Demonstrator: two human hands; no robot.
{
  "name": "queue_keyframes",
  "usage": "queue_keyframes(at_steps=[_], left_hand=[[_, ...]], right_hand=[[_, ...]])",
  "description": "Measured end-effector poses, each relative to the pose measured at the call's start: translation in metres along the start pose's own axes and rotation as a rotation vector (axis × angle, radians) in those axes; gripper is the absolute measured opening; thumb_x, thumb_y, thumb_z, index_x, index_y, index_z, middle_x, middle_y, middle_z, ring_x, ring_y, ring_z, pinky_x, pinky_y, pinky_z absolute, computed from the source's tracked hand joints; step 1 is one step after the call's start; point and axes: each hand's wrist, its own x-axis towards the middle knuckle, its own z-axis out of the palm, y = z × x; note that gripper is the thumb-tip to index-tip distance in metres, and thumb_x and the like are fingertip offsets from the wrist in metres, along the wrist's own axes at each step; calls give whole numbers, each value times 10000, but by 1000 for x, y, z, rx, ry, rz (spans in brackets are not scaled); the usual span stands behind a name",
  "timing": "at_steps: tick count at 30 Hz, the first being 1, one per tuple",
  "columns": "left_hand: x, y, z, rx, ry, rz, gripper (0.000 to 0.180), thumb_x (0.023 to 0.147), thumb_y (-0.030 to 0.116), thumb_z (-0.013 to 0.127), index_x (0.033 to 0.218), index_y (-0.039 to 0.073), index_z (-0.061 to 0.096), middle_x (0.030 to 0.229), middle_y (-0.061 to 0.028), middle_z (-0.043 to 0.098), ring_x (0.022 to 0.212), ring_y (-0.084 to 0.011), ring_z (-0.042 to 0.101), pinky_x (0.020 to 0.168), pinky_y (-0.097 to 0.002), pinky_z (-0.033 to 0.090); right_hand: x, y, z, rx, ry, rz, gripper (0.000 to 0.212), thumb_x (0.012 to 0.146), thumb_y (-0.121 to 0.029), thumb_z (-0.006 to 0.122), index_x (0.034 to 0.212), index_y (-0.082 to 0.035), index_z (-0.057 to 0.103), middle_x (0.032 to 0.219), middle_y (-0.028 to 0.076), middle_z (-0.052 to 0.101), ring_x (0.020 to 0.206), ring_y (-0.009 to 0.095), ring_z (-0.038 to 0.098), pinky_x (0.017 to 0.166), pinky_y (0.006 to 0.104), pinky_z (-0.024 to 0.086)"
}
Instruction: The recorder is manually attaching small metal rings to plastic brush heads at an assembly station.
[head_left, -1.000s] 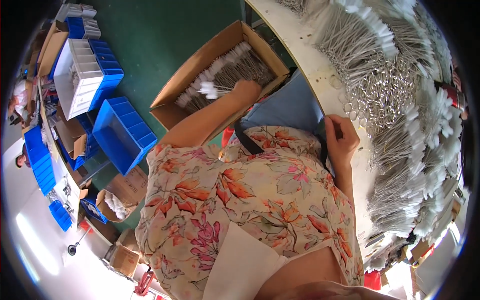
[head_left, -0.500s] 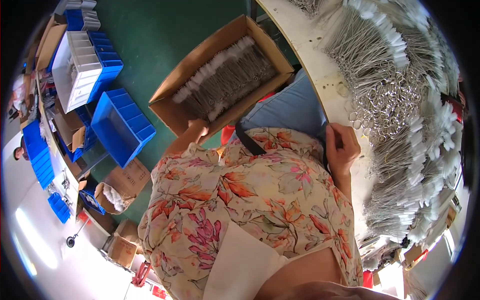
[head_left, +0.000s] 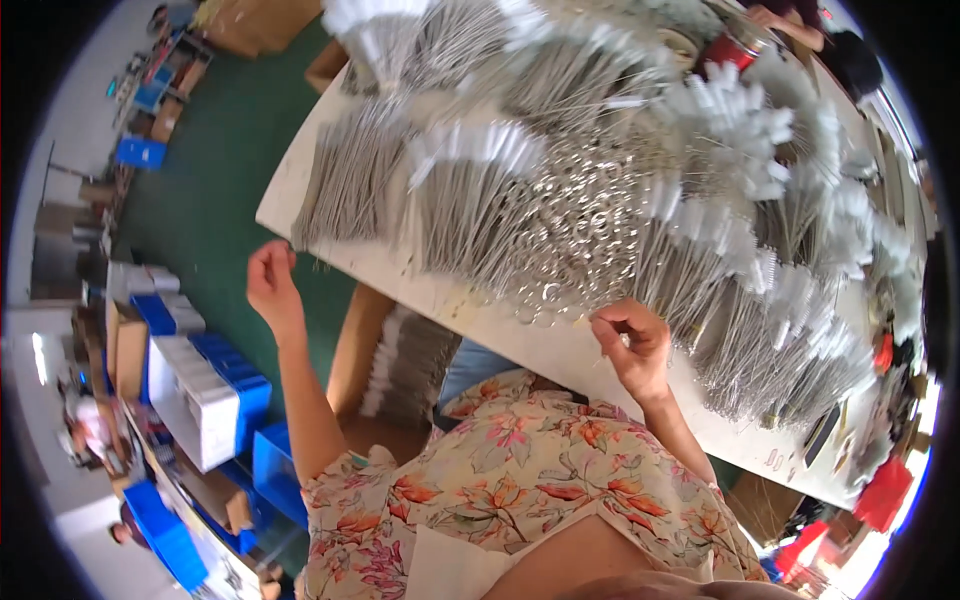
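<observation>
A large heap of thin wire-handled brushes with white bristle heads (head_left: 475, 150) lies in bunches across the pale worktable (head_left: 470, 315). Shiny metal rings (head_left: 580, 220) cluster in the middle of the heap, some close to the table's near edge. Beside these rings, my right hand (head_left: 638, 350) is closed with thumb and fingertips drawn together at the near edge; what they pinch, if anything, is too small to make out. My left hand (head_left: 272, 285) is raised by the table's left corner, fingers curled together near a wire bunch (head_left: 350, 180); their contents are hidden.
Below the table edge, an open cardboard box (head_left: 362, 330) holds more brushes, partly behind my left arm. Blue bins (head_left: 280, 465) and a white bin (head_left: 195, 400) stand at the left. A red can (head_left: 735, 50) and another person's hand (head_left: 785, 25) show at the far right.
The view has swung toward the table. My left hand has left the cardboard box's rim and risen to the table's left corner. My right hand is now beside the rings.
</observation>
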Motion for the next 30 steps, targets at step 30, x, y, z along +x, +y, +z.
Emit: queue_keyframes(at_steps=[30], left_hand=[[145, 147, 326, 395, -474, 388, 213, 895, 254, 476, 964, 77, 572, 794, -81, 648, 759, -242, 617, 684, -372, 467]], right_hand=[[8, 12, -76, -16, 185, 163, 76, 756, -8, 661, 824, 2, 630, 711, 63, 599, 585, 100, 542, 544, 230, 439]])
